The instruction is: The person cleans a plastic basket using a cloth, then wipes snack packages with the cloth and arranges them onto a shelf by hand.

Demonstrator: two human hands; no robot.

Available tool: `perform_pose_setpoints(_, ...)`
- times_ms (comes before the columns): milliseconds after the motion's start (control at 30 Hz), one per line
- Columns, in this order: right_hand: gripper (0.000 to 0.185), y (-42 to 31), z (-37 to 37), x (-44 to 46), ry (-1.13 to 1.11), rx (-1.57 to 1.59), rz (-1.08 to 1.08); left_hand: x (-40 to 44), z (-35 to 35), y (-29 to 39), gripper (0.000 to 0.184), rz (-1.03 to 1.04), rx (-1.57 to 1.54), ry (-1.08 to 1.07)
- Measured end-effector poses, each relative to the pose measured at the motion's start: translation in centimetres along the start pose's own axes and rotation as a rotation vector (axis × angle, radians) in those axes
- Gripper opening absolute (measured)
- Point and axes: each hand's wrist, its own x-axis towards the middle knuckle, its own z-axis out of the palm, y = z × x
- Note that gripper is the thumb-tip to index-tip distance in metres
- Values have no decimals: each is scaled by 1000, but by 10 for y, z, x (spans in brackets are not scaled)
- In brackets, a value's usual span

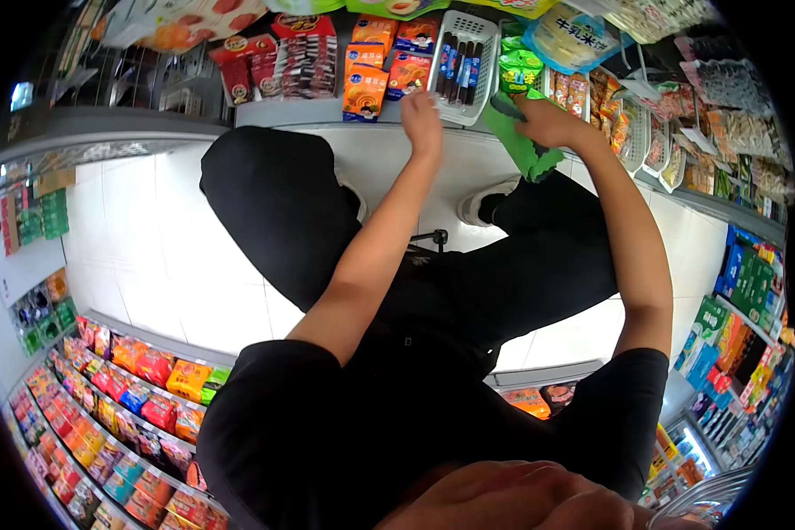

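Observation:
My right hand (546,121) is closed on a crumpled green cloth or bag (526,146), which hangs in front of the shelf edge; a dark item at its upper end is hard to make out. Beside it, my left hand (421,115) is at the front left corner of a white basket (462,113) that holds dark and blue tubes (459,69). Its fingers are bent and small in view, so what they touch or hold is unclear. Orange packets (365,84) lie to the left of that hand. Green packets (519,69) sit just beyond my right hand.
Red packets (305,57) fill the shelf on the left, and more baskets of snacks (632,132) line the right. My knees and black trousers (274,194) are below the shelf edge. Stocked shelves (141,397) stand behind me over the pale tiled floor (177,256).

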Motion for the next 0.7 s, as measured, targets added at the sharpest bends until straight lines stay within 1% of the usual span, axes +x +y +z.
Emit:
perform_pose_setpoints(33, 46, 15, 11, 8, -41, -162, 35, -5, 1, -4, 37, 173, 131, 76)
perform_pose_setpoints(67, 46, 22, 19, 13, -56, -89, 9, -16, 0, -10, 40, 341, 263, 150)
perform_pose_setpoints(133, 46, 20, 31, 21, -86, 51, -49, -50, 14, 5, 43, 616, 315, -69)
perform_pose_setpoints(167, 47, -3, 23, 9, -92, 253, -141, -59, 22, 13, 45, 766, 328, -177)
perform_pose_setpoints(200, 46, -11, 25, 11, -73, 260, -153, -61, 16, 12, 49, 852, 474, -423)
perform_pose_setpoints(300, 46, -13, 24, 10, -64, 296, -130, -30, 2, -52, 52, 122, 89, -271)
perform_pose_setpoints(333, 46, -10, 22, 10, -63, 310, -111, -19, -12, -45, 55, -59, 227, -191)
perform_pose_setpoints(367, 46, -3, 27, 16, -69, 196, -71, -20, -17, -45, 56, 131, 287, -143)
perform_pose_setpoints(433, 47, 9, 40, 28, -89, -26, 10, -39, -16, -22, 57, 507, 403, -47)
perform_pose_setpoints(467, 46, 9, 44, 32, -133, -63, -27, -46, -4, -18, 58, 547, 300, -138)
perform_pose_setpoints(567, 44, -37, 18, 3, -160, 311, -93, -58, 18, 3, 51, 531, 183, -428)
perform_pose_setpoints(600, 43, -28, 24, 14, -225, 390, -78, -33, 9, -16, 49, 725, 498, -226)
perform_pose_setpoints(667, 42, -22, 27, 16, -240, 71, -97, -5, -3, -15, 39, 142, -98, -35)
perform_pose_setpoints(700, 41, -20, 27, 16, -241, -87, -107, 19, -19, -16, 33, 155, -6, 63)
